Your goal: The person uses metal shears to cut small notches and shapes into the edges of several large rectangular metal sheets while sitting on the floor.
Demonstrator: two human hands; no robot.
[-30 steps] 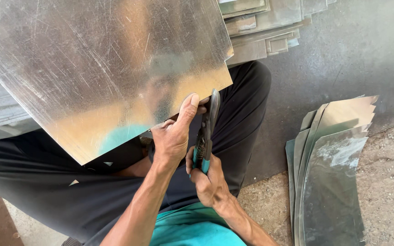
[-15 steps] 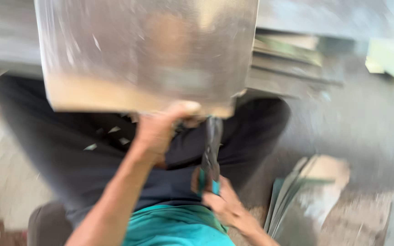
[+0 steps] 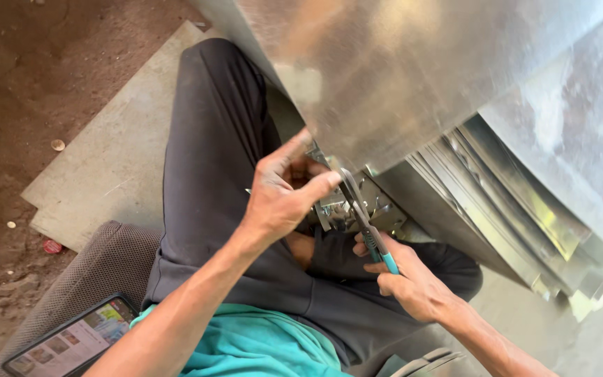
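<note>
Left hand (image 3: 280, 199) up at the lower edge of the big shiny sheet of galvanised metal (image 3: 413, 77), thumb on the near face, index finger stretched along the edge — pinching it. Right hand (image 3: 403, 279) wrapped tight round the teal-handled metal snips (image 3: 364, 220); blades point up to the sheet's corner, right by the left thumb. Whether the blades are biting the metal — can't tell, thumb's in the way.

No boxes or bins anywhere in view. Closest thing to storage: a leaning stack of cut grey metal sheets (image 3: 511, 209) on the right, edges fanned, top & right cut off by the frame.

Behind the snips, small shiny bits of scrap metal (image 3: 347, 209) w/ folds, half hidden, shape unclear. Person sits in black trousers (image 3: 211, 160) & teal shirt (image 3: 252, 345), on a grey flat board (image 3: 113, 160) over the brown dirt floor (image 3: 29, 70). Bottom left: a phone w/ lit screen (image 3: 71, 342) on a grey woven cushion (image 3: 99, 265), partly cropped.
</note>
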